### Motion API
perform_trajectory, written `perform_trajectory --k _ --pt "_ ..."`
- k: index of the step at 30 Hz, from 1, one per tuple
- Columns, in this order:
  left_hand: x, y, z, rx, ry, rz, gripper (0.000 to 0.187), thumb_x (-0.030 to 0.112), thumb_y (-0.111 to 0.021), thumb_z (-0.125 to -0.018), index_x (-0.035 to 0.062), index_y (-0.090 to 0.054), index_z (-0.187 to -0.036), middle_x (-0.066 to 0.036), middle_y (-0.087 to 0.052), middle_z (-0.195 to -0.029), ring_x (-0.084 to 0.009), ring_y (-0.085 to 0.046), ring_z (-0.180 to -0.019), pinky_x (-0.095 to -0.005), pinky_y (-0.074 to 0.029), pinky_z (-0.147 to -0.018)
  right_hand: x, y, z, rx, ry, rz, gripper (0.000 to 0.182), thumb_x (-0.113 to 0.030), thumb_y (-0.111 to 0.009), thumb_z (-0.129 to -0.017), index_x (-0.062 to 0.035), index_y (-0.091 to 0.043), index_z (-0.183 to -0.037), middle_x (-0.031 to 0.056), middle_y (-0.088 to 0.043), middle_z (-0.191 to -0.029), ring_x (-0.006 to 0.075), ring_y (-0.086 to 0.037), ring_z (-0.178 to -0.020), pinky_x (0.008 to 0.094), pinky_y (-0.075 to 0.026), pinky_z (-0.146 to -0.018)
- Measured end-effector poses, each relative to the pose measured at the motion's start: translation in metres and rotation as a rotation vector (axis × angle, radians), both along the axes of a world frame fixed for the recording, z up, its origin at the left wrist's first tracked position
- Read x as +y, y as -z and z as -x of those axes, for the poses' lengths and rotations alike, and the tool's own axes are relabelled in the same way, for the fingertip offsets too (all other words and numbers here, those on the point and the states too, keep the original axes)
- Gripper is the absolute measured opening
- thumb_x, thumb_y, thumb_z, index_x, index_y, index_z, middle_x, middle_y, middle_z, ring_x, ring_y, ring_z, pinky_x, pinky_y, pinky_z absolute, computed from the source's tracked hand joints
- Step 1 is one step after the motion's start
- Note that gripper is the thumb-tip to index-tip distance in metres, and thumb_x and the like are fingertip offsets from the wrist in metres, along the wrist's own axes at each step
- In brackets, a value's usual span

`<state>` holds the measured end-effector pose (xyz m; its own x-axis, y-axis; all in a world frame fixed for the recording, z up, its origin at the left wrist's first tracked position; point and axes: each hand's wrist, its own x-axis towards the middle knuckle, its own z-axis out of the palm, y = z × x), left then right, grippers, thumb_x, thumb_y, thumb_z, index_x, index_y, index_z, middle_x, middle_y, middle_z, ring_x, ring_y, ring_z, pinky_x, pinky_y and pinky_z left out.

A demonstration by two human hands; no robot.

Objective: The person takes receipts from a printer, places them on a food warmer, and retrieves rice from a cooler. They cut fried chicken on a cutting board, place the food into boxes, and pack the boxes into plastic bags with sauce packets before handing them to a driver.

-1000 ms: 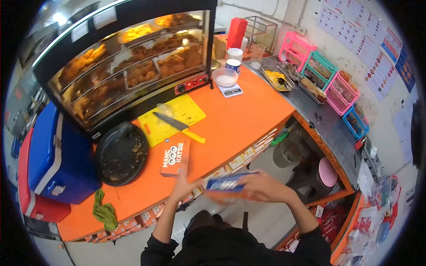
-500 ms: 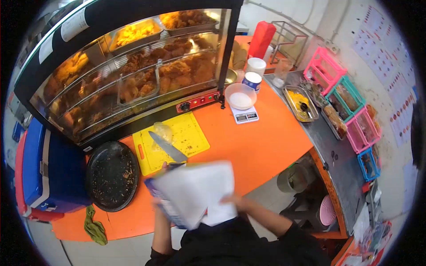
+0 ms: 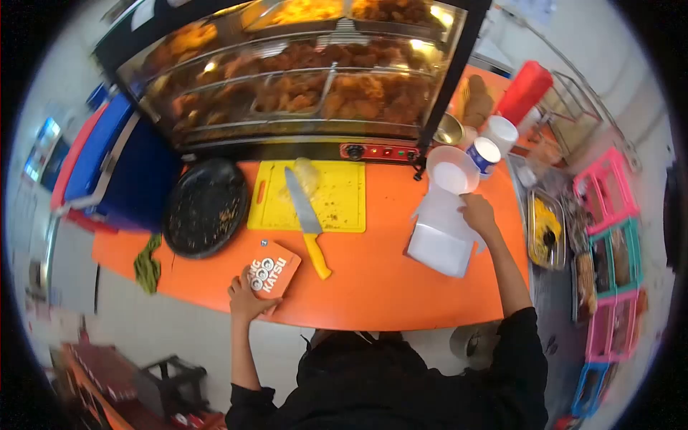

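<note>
An orange carton with white "KATSU" lettering lies near the front edge of the orange counter. My left hand grips its lower left corner, with fingers and thumb around it. To the right, an opened carton with a white inside rests on the counter, its flaps spread. My right hand is closed at the far flap, close to a translucent bowl holding white contents. Between the hands, a knife with a yellow handle lies across a yellow cutting board, beside a clear plastic bag.
A heated display case of fried food stands behind the board. On the left are a black round tray, a green cloth and a blue cooler box. White tubs and a metal tray are on the right.
The white-lined carton, held up before the body earlier, is now down on the counter at the right. My left hand has moved to the orange carton. The view has shifted.
</note>
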<state>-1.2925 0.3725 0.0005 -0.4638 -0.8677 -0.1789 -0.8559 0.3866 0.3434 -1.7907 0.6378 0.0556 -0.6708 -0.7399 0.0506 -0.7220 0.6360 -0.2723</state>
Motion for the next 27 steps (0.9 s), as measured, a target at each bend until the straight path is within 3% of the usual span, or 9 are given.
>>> perform_trajectory --k 5,6,10,16,20,21,23,25,27 --pt "0.093 -0.009 0.012 0.065 0.023 -0.012 0.111 0.043 -0.083 -0.041 0.012 -0.029 -0.133 -0.021 -0.037 -0.122 -0.0417 -0.035 -0.112 -0.0489 -0.036 -0.093 -0.019 -0.016 -0.03 0.451 -0.117 0.009 0.079 -0.023 -0.072 -0.067 -0.0075 -0.033 -0.133 0.0172 -0.033 -0.135 0.0346 -0.026 -0.128 0.0524 -0.028 -0.098" --pt "0.116 -0.007 0.017 0.051 0.046 0.036 0.109 0.042 -0.083 -0.04 0.009 -0.032 -0.13 -0.022 -0.039 -0.119 -0.0408 -0.035 -0.112 -0.0493 -0.036 -0.093 -0.018 0.048 -0.024 -0.047 -0.313 0.33 0.082 -0.025 -0.072 -0.065 -0.0077 -0.031 -0.134 0.0161 -0.031 -0.137 0.0362 -0.023 -0.129 0.0562 -0.02 -0.101" --pt "0.195 -0.011 0.047 0.146 0.241 0.094 0.108 0.04 -0.083 -0.037 0.0074 -0.034 -0.128 -0.023 -0.04 -0.117 -0.0413 -0.036 -0.11 -0.0489 -0.037 -0.09 0.002 0.009 -0.223 -0.171 -1.033 -0.025 0.115 -0.038 -0.081 -0.049 -0.0223 -0.015 -0.142 0.0212 -0.007 -0.145 0.0382 0.0 -0.135 0.0611 -0.008 -0.102" --pt "0.221 -0.005 0.081 0.143 0.505 0.074 0.106 0.039 -0.079 -0.046 0.0074 -0.028 -0.134 -0.028 -0.028 -0.131 -0.0462 -0.028 -0.12 -0.0498 -0.032 -0.097 0.016 0.032 -0.231 -0.164 -1.102 -0.223 0.116 -0.036 -0.081 -0.044 -0.0281 -0.017 -0.141 0.0233 -0.031 -0.132 0.0406 -0.026 -0.125 0.0616 -0.021 -0.093" --pt "0.253 0.019 0.085 0.537 0.15 0.115 0.111 0.033 -0.079 -0.053 0.0129 -0.014 -0.141 -0.022 -0.004 -0.144 -0.0402 -0.015 -0.132 -0.0485 -0.024 -0.103 0.04 0.047 -0.208 -0.093 -0.977 -0.014 0.113 -0.031 -0.081 -0.047 -0.0239 -0.018 -0.14 0.0225 -0.033 -0.13 0.0409 -0.03 -0.123 0.0573 -0.028 -0.094" --pt "0.262 0.019 0.088 0.539 0.133 0.126 0.111 0.033 -0.079 -0.053 0.0129 -0.014 -0.141 -0.022 -0.004 -0.144 -0.0402 -0.015 -0.132 -0.0485 -0.024 -0.103 0.044 0.04 -0.202 -0.36 -0.798 0.042 0.106 -0.034 -0.078 -0.052 -0.019 -0.021 -0.139 0.0217 -0.033 -0.13 0.0374 -0.031 -0.123 0.0506 -0.027 -0.097" --pt "0.28 0.022 0.094 1.274 -0.332 -0.609 0.117 0.033 -0.08 -0.054 0.01 -0.006 -0.142 -0.023 -0.014 -0.142 -0.0361 -0.026 -0.128 -0.044 -0.03 -0.101 0.052 0.017 -0.214 -0.618 -0.619 0.076 0.099 -0.037 -0.076 -0.057 -0.014 -0.024 -0.138 0.0209 -0.034 -0.13 0.0339 -0.033 -0.123 0.0439 -0.027 -0.1" --pt "0.278 0.048 0.088 1.495 -0.192 -1.118 0.117 0.033 -0.077 -0.058 0.011 0.001 -0.142 -0.012 -0.025 -0.138 -0.0257 -0.032 -0.126 -0.0367 -0.031 -0.101 0.066 -0.018 -0.237 -1.728 -0.322 0.252 0.087 -0.037 -0.069 -0.066 -0.0019 -0.026 -0.134 0.0176 -0.036 -0.131 0.0273 -0.036 -0.123 0.0351 -0.029 -0.102" --pt "0.265 0.013 0.092 1.482 -0.079 -1.213 0.108 0.033 -0.074 -0.062 0.0108 -0.005 -0.142 -0.011 -0.025 -0.139 -0.0243 -0.031 -0.126 -0.036 -0.029 -0.102 0.081 0.003 -0.226 -1.778 -0.419 0.239 0.077 -0.034 -0.064 -0.072 0.0031 -0.029 -0.13 0.0159 -0.037 -0.131 0.0231 -0.036 -0.123 0.0365 -0.03 -0.102"
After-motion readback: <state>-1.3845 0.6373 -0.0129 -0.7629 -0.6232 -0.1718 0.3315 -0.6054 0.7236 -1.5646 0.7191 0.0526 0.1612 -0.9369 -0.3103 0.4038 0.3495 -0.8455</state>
